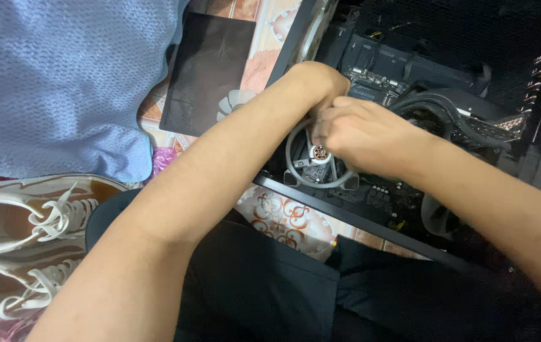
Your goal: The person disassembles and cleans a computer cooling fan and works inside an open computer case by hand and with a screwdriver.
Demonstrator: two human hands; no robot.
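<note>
A blue knitted blanket (55, 76) fills the upper left corner of the patterned floor (283, 218), with an open black computer case (448, 95) lying on its side across the upper right, its near rail running diagonally past the seated person's black trousers (257, 291). Two white laced shoes (36, 247) sit at the left edge, below the blanket. A flat dark rectangular panel (210, 69) lies on the tiles between blanket and case, a pale flower motif showing at its lower corner. Inside the case, a small white label strip (363, 95) sits on the black board just beyond the hands, and thick black cables (467, 120) curve to the right. The left hand (315, 85) reaches in over the near rail, wrist bent down, fingers curled out of sight, so how tightly they close cannot be told. The right hand (359, 136) crosses from the right, knuckles up, fingers bunched tight over the grey round fan (302, 164), which sits in the case's near left part, its metal hub (320, 152) just under the fingertips.
</note>
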